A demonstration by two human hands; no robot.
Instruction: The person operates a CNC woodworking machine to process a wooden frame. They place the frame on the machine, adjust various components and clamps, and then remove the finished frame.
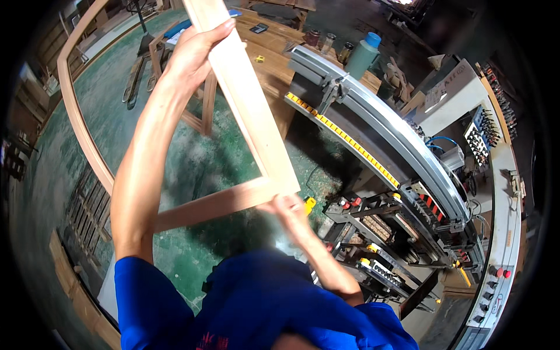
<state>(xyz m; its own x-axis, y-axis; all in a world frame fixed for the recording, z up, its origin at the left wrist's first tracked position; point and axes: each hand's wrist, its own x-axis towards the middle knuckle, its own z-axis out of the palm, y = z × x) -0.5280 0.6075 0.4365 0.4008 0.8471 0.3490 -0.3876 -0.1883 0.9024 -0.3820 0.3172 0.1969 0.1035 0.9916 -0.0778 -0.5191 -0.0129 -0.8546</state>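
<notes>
A large pale wooden frame [255, 116] is held up in front of me, tilted, with one corner toward my body. My left hand [197, 51] grips the right-hand rail high up, its thumb lying across the wood. At the near corner, my right hand [290, 213] is closed around the joint where two rails meet; some of its fingers are hidden and slightly blurred. The near rail [213, 204] runs left behind my left forearm. A curved-looking far rail [74, 111] stretches up along the left side.
To the right stands a machine with a long metal beam [385, 119] and a yellow marked strip [344, 140]. A control panel [490, 291] with knobs lies beyond. A wooden table [274, 52] carries jars and a green flask [363, 57]. A pallet [87, 201] lies on the green floor.
</notes>
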